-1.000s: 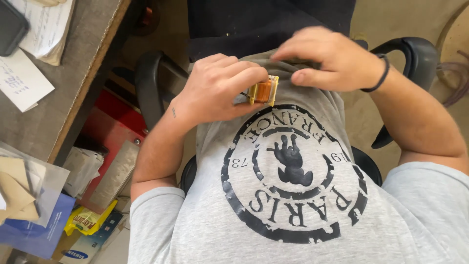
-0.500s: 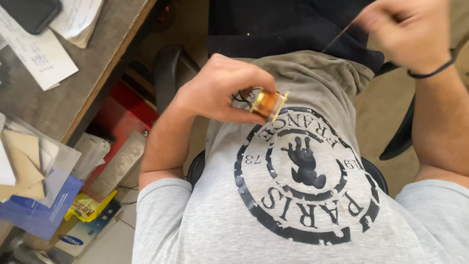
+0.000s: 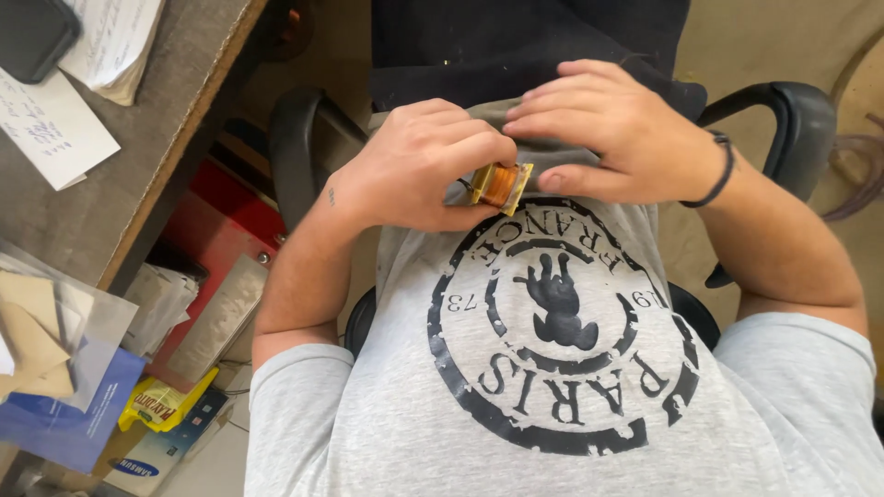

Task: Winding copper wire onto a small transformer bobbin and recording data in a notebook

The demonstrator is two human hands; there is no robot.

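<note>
Left hand [image 3: 414,170] pinched a small copper-wound coil bobbin [image 3: 500,184] against the grey shirt [image 3: 552,387], at belly height. Right hand [image 3: 612,129] lay just beside it, fingers flat, thumb near bobbin; possibly holding wire, can't tell

The person wears a light grey short-sleeved T-shirt [image 3: 571,405] with a heathered weave. Its chest carries a large round dark print [image 3: 562,322]: a thick, worn-looking ring with lettering around it and a small dark animal figure at the centre. The sleeves end above the elbows, leaving the forearms bare. Dark trousers [image 3: 525,46] cover the lap. A thin black band [image 3: 716,175] circles the right wrist, and a tiny dark mark [image 3: 331,196] sits on the left wrist.
</note>
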